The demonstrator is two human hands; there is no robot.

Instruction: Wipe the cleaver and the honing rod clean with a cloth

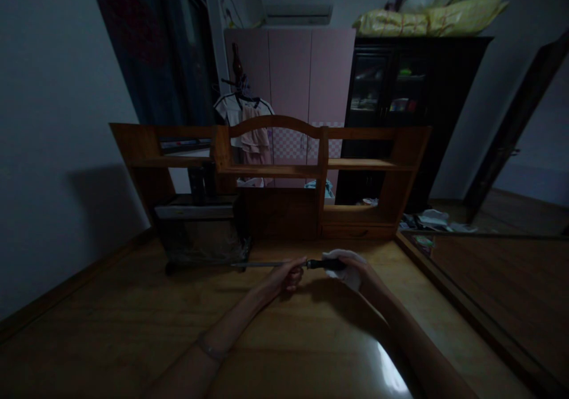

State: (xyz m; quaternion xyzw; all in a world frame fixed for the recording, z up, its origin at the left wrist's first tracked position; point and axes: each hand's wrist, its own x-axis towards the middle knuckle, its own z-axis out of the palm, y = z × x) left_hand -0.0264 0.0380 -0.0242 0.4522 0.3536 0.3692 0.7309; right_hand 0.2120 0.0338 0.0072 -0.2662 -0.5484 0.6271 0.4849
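A screwdriver-like tool lies level across the middle of the view, its black handle [317, 264] to the right and its long thin metal shaft [260, 264] to the left. My left hand [291, 273] is closed round the shaft close to the handle. Closed at the handle's far end is my right hand [355, 267], with a white cloth [342, 277] bunched under and behind the handle. The cloth hides part of my right fingers. Dim light leaves the shaft's tip unclear. Both hands are above a wooden surface [275, 334].
Beyond my hands stands a wooden shelf unit [275, 169] with a drawer [355, 232]. A dark box-like appliance [200, 233] is at its left. A raised wooden edge [444, 292] runs along the right side, and a wall [57, 150] rises on the left.
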